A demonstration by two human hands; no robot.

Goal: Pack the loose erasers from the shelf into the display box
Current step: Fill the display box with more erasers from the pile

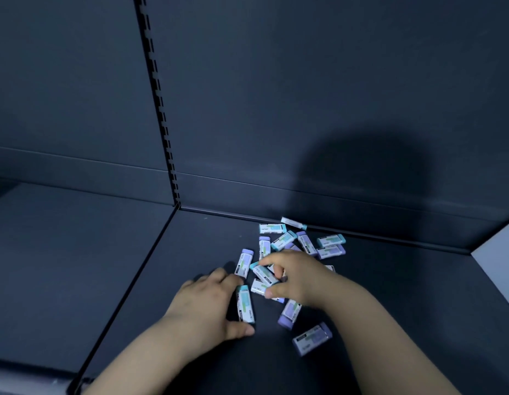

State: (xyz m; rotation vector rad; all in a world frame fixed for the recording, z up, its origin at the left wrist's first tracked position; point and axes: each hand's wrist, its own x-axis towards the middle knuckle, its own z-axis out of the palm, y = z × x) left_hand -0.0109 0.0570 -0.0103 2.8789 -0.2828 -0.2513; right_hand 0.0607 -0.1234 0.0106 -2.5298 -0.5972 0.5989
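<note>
Right hand (pixel 293 276) pinches a teal-capped, white-sleeved rectangular eraser (pixel 264 273) between thumb and forefinger — just beside them, left hand (pixel 207 300) clasps a second eraser (pixel 244 303) in curled fingers.

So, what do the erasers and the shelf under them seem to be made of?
Erasers: soft-looking matte rubber or vinyl, purple or teal at the bare ends, each in a white printed sleeve, probably paper. Shelf: likely painted sheet metal, dark matte finish, judging by its thin folded edges and the slotted upright behind.
</note>
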